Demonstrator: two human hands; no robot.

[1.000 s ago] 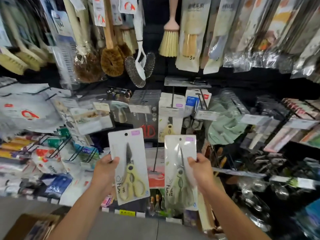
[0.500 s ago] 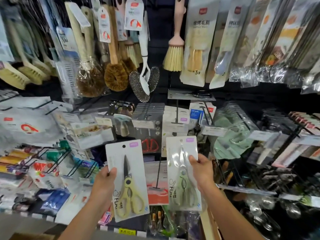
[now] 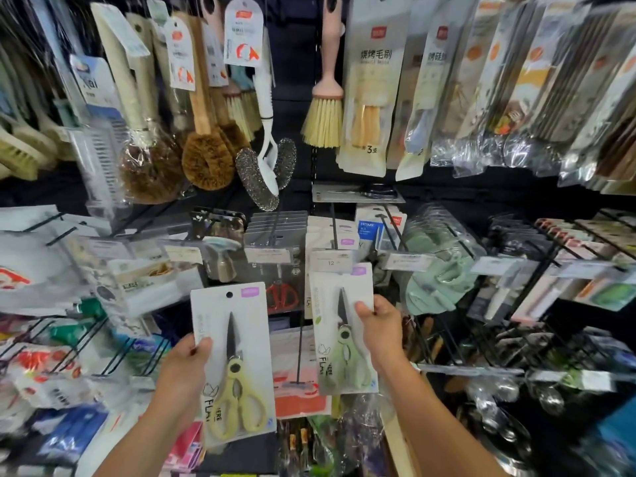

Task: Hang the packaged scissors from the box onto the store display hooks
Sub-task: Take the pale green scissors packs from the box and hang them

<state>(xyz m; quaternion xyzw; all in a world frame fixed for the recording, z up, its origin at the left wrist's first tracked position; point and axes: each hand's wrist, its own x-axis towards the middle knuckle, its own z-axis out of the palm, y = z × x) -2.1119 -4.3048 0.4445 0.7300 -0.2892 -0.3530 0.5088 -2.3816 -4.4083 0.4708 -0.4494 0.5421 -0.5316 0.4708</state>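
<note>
Pinching two packs point(image 3: 223, 304), left hand point(image 3: 186, 370), right hand point(image 3: 382, 333)

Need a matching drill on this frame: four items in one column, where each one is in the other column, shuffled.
Items
1. yellow-handled scissors pack
2. green-handled scissors pack
3. pink-handled brush
4. red-handled scissors pack

Places
A. hanging in the top row of the display
B. gripped by the right hand
C. on the display behind, seen between the two held packs
D. gripped by the left hand

Pairs: 1-D, 2-B, 3-A, 4-C
</note>
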